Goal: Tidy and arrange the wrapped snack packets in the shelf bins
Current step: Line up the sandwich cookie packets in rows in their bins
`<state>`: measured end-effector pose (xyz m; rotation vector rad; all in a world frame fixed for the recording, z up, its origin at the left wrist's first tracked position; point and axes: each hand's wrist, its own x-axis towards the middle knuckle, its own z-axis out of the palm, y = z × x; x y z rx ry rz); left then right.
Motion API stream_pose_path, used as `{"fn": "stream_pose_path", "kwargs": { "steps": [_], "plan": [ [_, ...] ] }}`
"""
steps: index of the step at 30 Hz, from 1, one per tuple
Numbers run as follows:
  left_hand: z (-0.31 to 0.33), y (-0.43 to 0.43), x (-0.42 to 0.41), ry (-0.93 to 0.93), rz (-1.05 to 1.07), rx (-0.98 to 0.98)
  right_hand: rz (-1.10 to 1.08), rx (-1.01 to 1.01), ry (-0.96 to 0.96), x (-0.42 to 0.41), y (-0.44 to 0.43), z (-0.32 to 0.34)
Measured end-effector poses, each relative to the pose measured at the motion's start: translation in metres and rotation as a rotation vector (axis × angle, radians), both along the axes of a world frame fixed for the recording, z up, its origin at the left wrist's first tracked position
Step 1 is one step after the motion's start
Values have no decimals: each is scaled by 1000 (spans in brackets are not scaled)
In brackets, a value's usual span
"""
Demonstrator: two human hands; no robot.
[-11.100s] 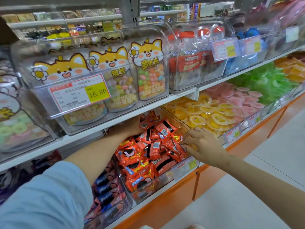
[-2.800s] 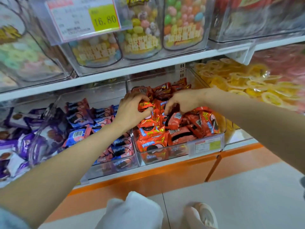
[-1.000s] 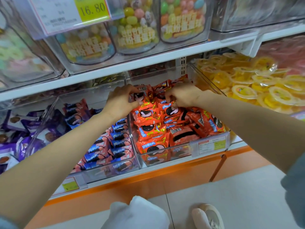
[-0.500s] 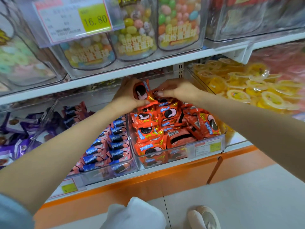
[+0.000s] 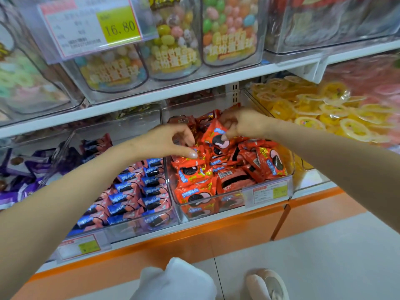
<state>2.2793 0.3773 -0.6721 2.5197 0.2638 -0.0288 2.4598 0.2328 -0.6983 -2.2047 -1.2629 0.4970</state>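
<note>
Overhead, white shelf [image 5: 194, 83] loaded with clear jars [image 5: 229, 31] of pastel candy balls, with a price tag [image 5: 95, 27] reading 16.80 clipped in front. Below, a row of clear bins:

- Far left: purple packets [image 5: 19, 169].
- Next bin [image 5: 121, 126]: blue-and-pink packets [image 5: 138, 185], lined up in neat rows.
- Middle bin [image 5: 171, 191]: red packets [image 5: 233, 178], heaped loosely.
- Right: yellow ring jellies [image 5: 313, 113], piled high.

Over the middle bin, both grips, one from each side. Right grip [image 5: 244, 124] toward the back of the heap, pinching a raised packet [image 5: 216, 137] between thumb and fingers, tilted up on end above the rest. Left grip [image 5: 168, 141] just beside it, thumb and curved fingers parted, thumb tip touching the heap, holding nothing.
</note>
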Motion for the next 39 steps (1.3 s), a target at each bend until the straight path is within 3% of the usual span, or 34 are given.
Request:
{"fn": "stream_pose_path", "kwargs": {
  "steps": [3, 11, 16, 21, 23, 26, 28, 30, 34, 39],
  "plan": [
    [-4, 2, -12, 72, -36, 29, 85, -16, -51, -4, 5, -10],
    [-12, 6, -14, 11, -73, 214, 338, -225, -457, -3, 10, -17],
    [-9, 4, -14, -9, -64, 261, 350, -319, -438, -5, 14, -10],
    [-7, 3, -14, -109, -14, 276, 306, -332, -586, -8, 14, -12],
    [-5, 1, -14, -188, 31, 245, 232, -240, -458, -7, 10, -10],
    [-5, -2, -10, -279, 112, 116, 53, 109, 41, -9, -2, 0],
    [-5, -6, -2, -295, 164, -91, 53, 274, 372, -11, -13, 10],
    [-5, -13, 5, -302, 211, -370, 149, 272, 617, -15, -22, 17],
    [-10, -22, 11, -316, 194, -608, 166, 144, 628, -23, -30, 16],
    [-12, -29, 14, -335, 210, -472, 38, 224, 719, -21, -35, 11]
  ]
}}
